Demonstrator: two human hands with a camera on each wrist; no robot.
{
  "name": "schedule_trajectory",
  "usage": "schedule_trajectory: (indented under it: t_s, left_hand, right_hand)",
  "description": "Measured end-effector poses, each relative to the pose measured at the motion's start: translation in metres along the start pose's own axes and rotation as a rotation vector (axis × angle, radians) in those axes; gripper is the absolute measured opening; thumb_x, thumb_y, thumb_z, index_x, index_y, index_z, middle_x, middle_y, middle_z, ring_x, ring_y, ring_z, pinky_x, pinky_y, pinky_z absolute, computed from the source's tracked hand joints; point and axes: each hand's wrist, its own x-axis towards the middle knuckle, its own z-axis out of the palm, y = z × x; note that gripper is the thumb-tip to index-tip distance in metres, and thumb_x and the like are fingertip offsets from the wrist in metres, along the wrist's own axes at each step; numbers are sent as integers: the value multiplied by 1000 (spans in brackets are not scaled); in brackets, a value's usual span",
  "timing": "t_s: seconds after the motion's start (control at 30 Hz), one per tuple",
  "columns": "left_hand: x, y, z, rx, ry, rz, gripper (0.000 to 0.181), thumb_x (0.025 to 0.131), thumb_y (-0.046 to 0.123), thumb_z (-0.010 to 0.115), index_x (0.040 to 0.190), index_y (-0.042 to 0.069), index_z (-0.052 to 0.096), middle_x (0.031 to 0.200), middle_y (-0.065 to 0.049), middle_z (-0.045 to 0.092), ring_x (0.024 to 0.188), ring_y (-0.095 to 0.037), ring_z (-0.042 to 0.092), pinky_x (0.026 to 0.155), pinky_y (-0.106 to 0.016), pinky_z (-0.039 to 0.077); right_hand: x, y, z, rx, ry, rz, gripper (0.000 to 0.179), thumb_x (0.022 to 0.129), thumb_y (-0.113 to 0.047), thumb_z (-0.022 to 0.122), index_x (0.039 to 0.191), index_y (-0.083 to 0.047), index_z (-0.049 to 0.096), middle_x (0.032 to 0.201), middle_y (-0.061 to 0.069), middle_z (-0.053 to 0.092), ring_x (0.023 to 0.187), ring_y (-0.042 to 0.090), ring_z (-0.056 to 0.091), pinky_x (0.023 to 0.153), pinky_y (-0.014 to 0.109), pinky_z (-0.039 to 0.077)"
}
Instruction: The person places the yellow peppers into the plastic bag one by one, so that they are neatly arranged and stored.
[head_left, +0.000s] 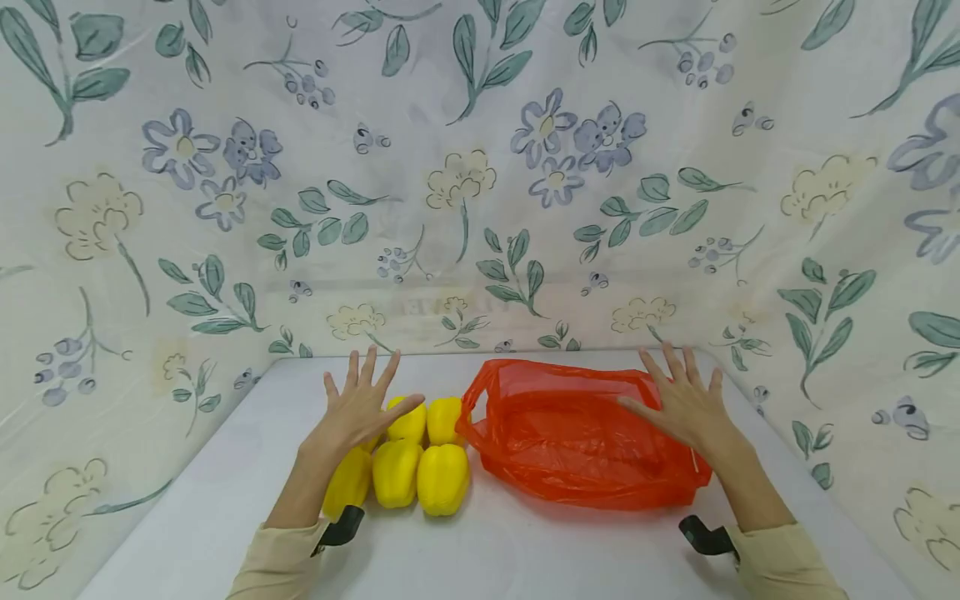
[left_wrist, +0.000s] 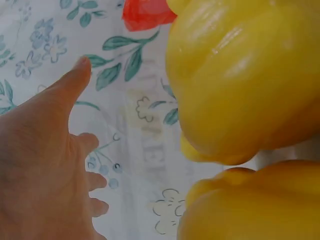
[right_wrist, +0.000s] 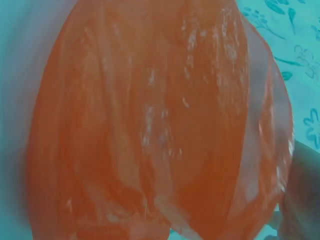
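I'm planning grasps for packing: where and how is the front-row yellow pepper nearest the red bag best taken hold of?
Probably around the upper sides of the front pepper, coming from above and the near right. Its rounded body bulges there; neighbouring peppers crowd its left and back, while its near side faces bare table.
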Motion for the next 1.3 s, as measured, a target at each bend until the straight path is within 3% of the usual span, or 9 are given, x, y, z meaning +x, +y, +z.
schedule_trajectory:
  t_s: [0.33, 0.53, 0.67, 0.77, 0.9, 1.17, 1.3]
  left_hand:
    - [-16, -17, 0, 4, 12, 45, 94, 88, 74, 47, 159, 22, 13, 164, -22, -3, 149, -50, -8, 108, -78, -8]
    - [-33, -29, -2, -18, 6, 57, 94, 88, 71, 50, 159, 23, 13, 163, -25, 2, 148, -52, -2, 109, -79, -5]
    - [-45, -37, -5, -61, -26, 66, 92, 88, 68, 53, 159, 24, 14, 162, -27, 11, 146, -54, 11, 109, -79, 6]
    - [-53, -43, -5, -103, -55, 79, 92, 87, 68, 55, 158, 24, 16, 160, -28, 19, 142, -55, 25, 105, -79, 21]
    - [-62, -49, -5, -140, -71, 90, 91, 86, 68, 57, 157, 25, 20, 157, -27, 27, 137, -55, 34, 98, -78, 33]
    - [-72, -60, -5, -207, -46, 107, 91, 82, 62, 68, 154, 21, 31, 146, -23, 43, 127, -47, 49, 93, -71, 44]
    - [-75, -65, -5, -215, -74, 107, 91, 79, 59, 72, 152, 21, 35, 140, -21, 47, 121, -43, 52, 90, -67, 49]
  right_hand:
    - [-12, 4, -2, 72, -39, -24, 96, 86, -66, 55, 158, -15, 16, 161, 29, 2, 146, 54, -6, 105, 81, -7]
    - [-19, 6, 0, 107, -27, -75, 90, 86, -59, 62, 156, -18, 23, 160, 30, 12, 142, 57, 14, 104, 82, 11]
    - [-22, 9, 2, 128, -23, -85, 86, 86, -52, 67, 155, -19, 27, 157, 32, 17, 134, 60, 31, 95, 81, 31]
    - [-24, 13, 5, 179, -51, -61, 85, 87, -50, 68, 155, -19, 28, 157, 34, 16, 131, 63, 32, 88, 77, 40]
    - [-26, 17, 10, 224, -70, -38, 83, 86, -46, 70, 153, -17, 31, 156, 35, 17, 133, 62, 29, 85, 75, 44]
    - [-29, 26, 20, 250, -1, -50, 76, 85, -35, 75, 147, -12, 40, 132, 35, 46, 116, 53, 50, 79, 61, 56]
    - [-30, 29, 22, 245, 12, -55, 70, 84, -32, 76, 143, -10, 46, 125, 35, 52, 111, 52, 53, 76, 59, 57]
